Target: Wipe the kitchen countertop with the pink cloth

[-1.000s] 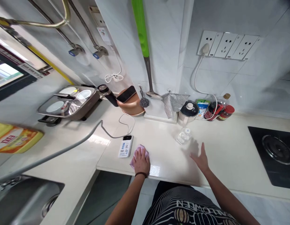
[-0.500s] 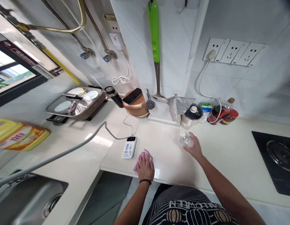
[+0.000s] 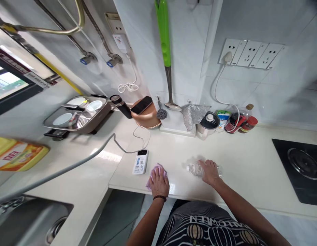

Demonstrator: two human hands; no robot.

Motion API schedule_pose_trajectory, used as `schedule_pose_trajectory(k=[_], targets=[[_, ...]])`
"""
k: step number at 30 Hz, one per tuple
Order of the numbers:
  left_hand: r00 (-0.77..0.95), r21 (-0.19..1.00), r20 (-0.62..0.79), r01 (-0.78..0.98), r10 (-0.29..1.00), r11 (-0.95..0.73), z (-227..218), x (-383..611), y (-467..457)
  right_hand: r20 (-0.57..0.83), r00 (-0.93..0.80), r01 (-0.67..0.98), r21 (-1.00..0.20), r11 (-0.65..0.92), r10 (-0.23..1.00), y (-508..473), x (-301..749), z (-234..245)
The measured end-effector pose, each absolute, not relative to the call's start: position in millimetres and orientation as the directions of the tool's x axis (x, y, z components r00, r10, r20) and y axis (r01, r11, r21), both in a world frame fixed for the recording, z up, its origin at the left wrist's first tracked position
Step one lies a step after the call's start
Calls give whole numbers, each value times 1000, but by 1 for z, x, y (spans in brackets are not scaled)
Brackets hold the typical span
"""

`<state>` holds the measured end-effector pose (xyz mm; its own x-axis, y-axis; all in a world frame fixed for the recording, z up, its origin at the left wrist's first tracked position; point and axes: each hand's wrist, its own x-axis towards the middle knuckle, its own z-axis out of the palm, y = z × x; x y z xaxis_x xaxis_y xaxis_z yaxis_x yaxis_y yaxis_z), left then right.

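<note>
My left hand (image 3: 159, 182) presses down on a crumpled pink-purple cloth (image 3: 158, 168) near the counter's front edge, its fingers curved over the fabric. A clear plastic bottle (image 3: 196, 169) with a white cap lies on its side to the right, cap end pointing left. My right hand (image 3: 210, 171) is wrapped over the bottle's middle from above, hiding that part; the base shows past the hand on the right. Left of the cloth lies a white power bank (image 3: 141, 162) with a cable plugged into it.
Along the wall stand a copper-coloured pot (image 3: 147, 119) with a phone on top, a small lidded cooker (image 3: 208, 125) and several jars (image 3: 247, 124). A black cooktop (image 3: 301, 171) is at right, a sink (image 3: 32, 218) at lower left. A grey hose (image 3: 71, 168) crosses the left counter.
The bottle has gone from tilted upright to lying on its side, closer to the front edge, with my right hand now over its top. My left hand has stayed on the cloth.
</note>
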<state>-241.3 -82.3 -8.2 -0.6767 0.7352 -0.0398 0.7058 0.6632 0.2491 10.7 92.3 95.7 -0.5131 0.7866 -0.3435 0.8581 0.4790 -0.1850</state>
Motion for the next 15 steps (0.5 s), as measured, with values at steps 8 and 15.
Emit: schedule_pose_trajectory(k=[8,15], targets=[[-586,234,-122,767,801,597,-3,-208,-48,9,-402,709,-629,318,915,119,91,84],[152,468,-158,882,976,-61,-2,-90,12,61,162,436,-900,-17,985,143,179,74]])
